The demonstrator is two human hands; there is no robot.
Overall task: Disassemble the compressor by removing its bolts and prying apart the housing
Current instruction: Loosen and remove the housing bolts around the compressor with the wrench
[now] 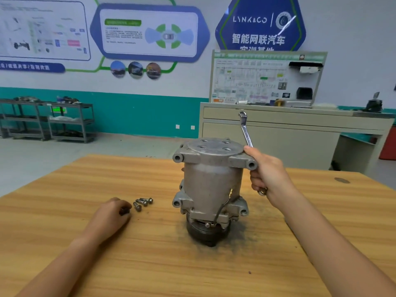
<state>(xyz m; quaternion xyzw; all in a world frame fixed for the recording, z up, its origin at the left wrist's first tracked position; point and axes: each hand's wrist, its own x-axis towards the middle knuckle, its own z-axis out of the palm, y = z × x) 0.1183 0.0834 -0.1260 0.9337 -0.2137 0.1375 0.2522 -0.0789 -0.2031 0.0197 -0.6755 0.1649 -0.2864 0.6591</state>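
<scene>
Your grey cast-aluminium cylindrical compressor stands upright at mid tabletop, dark pulley end down, flat round end plate up. The plate shows 4 open holes. Mounting ears stick out at the top and lower down. A thin wire runs down the housing's right side to a connector near the pulley. Dark grime is smeared on the light wood-grain tabletop around the base.

Your right hand is closed round a long silver metal wrench. The wrench is held almost upright, slightly tilted, with its upper end above the compressor's top and its lower ring end poking out below your palm. Your thumb tip touches the right edge of the end plate, beside the right top ear.

Your left hand rests on the tabletop left of the compressor, well apart from it. Its fingers curl down onto a small dark bolt-like piece; the grip itself is mostly hidden. Just right of those fingers lie 3 loose silver hex-head bolts, bunched together and apart from the compressor.

Behind the tabletop: a beige metal cabinet with a wiring display board on it, and grey shelf carts against a teal-and-white wall.
</scene>
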